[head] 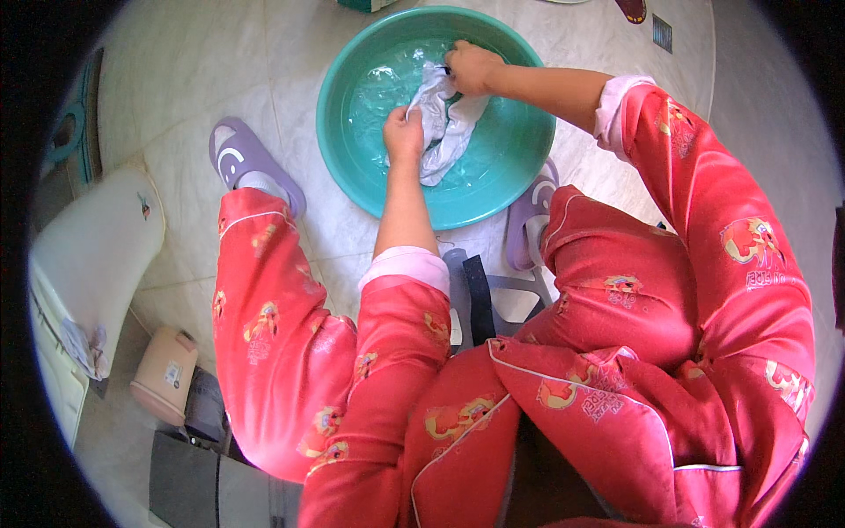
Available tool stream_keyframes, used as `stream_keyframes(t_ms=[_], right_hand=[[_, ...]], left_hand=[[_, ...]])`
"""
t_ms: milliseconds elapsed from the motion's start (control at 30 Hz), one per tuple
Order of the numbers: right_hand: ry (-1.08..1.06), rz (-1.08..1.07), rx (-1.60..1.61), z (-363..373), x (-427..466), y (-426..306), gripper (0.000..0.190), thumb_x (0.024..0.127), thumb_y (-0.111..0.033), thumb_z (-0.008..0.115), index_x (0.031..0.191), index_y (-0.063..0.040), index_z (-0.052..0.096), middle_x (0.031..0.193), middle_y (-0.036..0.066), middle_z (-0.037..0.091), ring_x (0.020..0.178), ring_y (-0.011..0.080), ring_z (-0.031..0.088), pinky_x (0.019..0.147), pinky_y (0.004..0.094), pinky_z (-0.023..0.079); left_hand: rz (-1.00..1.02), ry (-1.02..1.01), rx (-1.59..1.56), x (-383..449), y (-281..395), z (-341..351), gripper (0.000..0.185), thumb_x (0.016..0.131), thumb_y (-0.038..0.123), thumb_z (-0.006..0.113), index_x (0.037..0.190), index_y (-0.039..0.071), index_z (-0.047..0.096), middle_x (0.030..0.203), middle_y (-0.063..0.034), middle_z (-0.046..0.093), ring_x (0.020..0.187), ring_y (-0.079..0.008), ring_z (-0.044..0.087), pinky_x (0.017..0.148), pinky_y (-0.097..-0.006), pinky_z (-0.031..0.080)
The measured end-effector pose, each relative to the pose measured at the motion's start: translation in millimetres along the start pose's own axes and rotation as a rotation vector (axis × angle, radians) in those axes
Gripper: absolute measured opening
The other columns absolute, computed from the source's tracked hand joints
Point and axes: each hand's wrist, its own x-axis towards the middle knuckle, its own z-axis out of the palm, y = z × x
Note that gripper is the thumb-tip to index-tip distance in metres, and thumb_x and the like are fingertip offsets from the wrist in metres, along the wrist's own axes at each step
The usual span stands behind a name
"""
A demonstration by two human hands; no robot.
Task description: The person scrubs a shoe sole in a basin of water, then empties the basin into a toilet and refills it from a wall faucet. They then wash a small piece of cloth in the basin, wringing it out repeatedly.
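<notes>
A round green plastic basin (521, 158) holding water stands on the floor at the top centre. Wet white cloth (452, 148) with a few dark patches hangs between my hands inside it, its lower part down at the water. My left hand (404, 135) pinches the left edge of the cloth, near the middle of the basin. Farther up and to the right, my right hand (472, 68) is closed around the upper part of the cloth, beside a small dark bit. The fingers of my right hand are partly turned out of sight.
Purple slippers (254, 162) are on my feet, either side of the basin. A grey plastic frame (511, 300) lies between my knees. At left are a white toilet (105, 231), a pink container (165, 376) and a dark grey box (185, 478). A floor drain (662, 33) is at upper right.
</notes>
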Motion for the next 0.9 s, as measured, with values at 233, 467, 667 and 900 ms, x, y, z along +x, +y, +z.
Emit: stream_keyframes(t_ms=[233, 467, 667, 900], right_hand=[[0.193, 0.05, 0.23, -19.1, -3.8, -13.1, 0.034, 0.075, -0.014, 0.059, 0.108, -0.007, 0.053, 0.108, 0.017, 0.054, 0.102, 0.036, 0.055, 0.083, 0.044, 0.048], [0.091, -0.24, 0.058, 3.8, -16.0, 14.4, 0.033, 0.075, -0.024, 0.06, 0.107, -0.015, 0.06, 0.103, 0.015, 0.059, 0.098, 0.0358, 0.058, 0.081, 0.0467, 0.048], [0.092, 0.096, 0.45, 6.5, -10.8, 21.3, 0.03, 0.077, -0.027, 0.055, 0.104, -0.017, 0.064, 0.099, 0.013, 0.066, 0.094, 0.0317, 0.062, 0.079, 0.0449, 0.049], [0.157, 0.129, 0.176, -25.1, -34.0, 15.6, 0.031, 0.079, -0.021, 0.053, 0.108, -0.014, 0.061, 0.094, 0.015, 0.066, 0.082, 0.0339, 0.064, 0.074, 0.0448, 0.051]], left_hand=[[0.155, 0.398, 0.596, -23.5, 34.9, 4.4, 0.026, 0.075, 0.032, 0.068, 0.089, 0.011, 0.065, 0.098, -0.0127, 0.059, 0.096, -0.0334, 0.053, 0.082, -0.0464, 0.039], [0.089, 0.363, 0.78, -45.9, 29.0, 4.3, 0.026, 0.068, 0.029, 0.071, 0.089, 0.014, 0.065, 0.097, -0.0099, 0.058, 0.099, -0.0296, 0.05, 0.085, -0.0456, 0.035], [0.38, 0.304, 0.535, -25.2, 9.8, 2.1, 0.017, 0.069, 0.021, 0.065, 0.083, 0.012, 0.064, 0.094, -0.0105, 0.059, 0.096, -0.0294, 0.053, 0.082, -0.0439, 0.04], [-0.016, -0.074, 0.07, -16.3, 22.7, -21.9, 0.034, 0.071, 0.023, 0.063, 0.099, 0.004, 0.064, 0.081, -0.0129, 0.065, 0.074, -0.0291, 0.06, 0.071, -0.0364, 0.048]])
